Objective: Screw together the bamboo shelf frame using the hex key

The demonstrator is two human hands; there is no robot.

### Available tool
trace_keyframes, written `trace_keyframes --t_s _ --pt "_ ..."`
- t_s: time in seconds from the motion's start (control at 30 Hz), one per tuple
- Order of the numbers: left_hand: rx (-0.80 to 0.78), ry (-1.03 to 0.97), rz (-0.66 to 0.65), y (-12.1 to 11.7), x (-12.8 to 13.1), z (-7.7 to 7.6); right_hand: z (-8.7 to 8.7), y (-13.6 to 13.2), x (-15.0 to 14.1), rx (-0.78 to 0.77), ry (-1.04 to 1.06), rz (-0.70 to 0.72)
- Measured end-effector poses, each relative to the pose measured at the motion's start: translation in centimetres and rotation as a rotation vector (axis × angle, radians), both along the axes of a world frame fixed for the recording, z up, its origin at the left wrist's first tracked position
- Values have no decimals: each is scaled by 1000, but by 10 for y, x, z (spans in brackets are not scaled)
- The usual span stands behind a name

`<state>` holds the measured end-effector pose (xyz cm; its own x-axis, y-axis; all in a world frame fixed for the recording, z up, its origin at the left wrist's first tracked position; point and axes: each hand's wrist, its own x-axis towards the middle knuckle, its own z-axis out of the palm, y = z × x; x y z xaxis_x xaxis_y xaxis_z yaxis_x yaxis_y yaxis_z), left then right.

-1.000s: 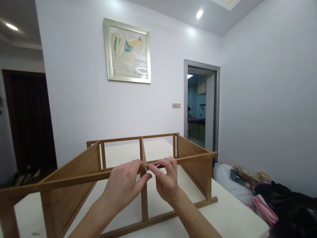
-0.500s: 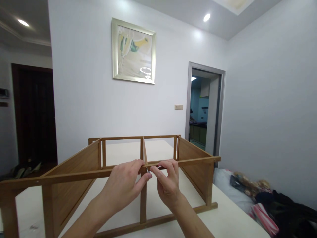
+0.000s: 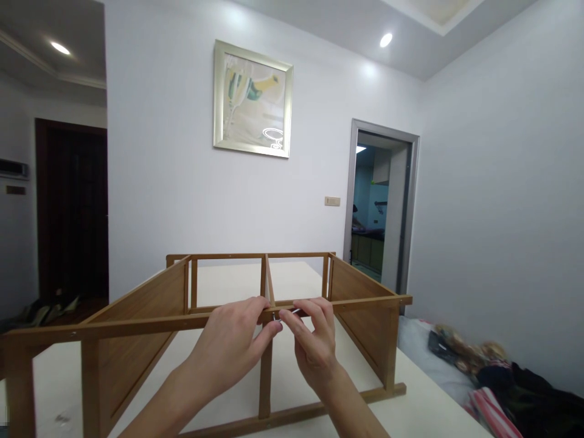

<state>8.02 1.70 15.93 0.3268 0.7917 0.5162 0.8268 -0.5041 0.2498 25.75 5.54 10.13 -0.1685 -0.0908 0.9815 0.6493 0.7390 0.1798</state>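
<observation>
A brown wooden shelf frame stands on a white table. My left hand grips its near top rail where the middle divider meets it, fingers wrapped over the wood. My right hand is just to the right of that joint, with thumb and forefinger pinched on a small L-shaped metal key that sits at the rail. The key's tip is hidden between my fingers and the wood.
A framed picture hangs on the white wall behind. An open doorway is at the right, a dark door at the left. Clothes and bags are piled at the lower right beside the table.
The view has tilted up and swung slightly left, so the frame sits a little lower and further right. Both hands stay at the same joint; the right fingers have shifted slightly on the key.
</observation>
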Motion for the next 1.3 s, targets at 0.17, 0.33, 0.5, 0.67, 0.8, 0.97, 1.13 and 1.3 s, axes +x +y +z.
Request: trace_keyframes --t_s 0.17,0.33,0.5,0.67,0.8,0.97,1.13,1.3 --pt "-20 -13 2 0 1 2 -1 1 0 13 12 27" --pt "-23 -29 -8 0 0 2 -2 2 0 14 20 34" --pt "-33 -28 -8 0 -1 1 2 -1 0 19 3 2" --pt "-31 -38 -15 1 0 2 7 -6 -1 28 -26 -26" --pt "-34 -39 -10 1 0 1 10 -8 -1 25 -34 -30" --pt "-36 -40 -13 0 0 1 12 -9 -1 13 -58 -48" --pt "-31 -43 -16 0 -1 2 12 -10 0 0 -79 -66" --pt "-25 -42 -18 0 0 2 11 -10 1 -13 -95 -79"
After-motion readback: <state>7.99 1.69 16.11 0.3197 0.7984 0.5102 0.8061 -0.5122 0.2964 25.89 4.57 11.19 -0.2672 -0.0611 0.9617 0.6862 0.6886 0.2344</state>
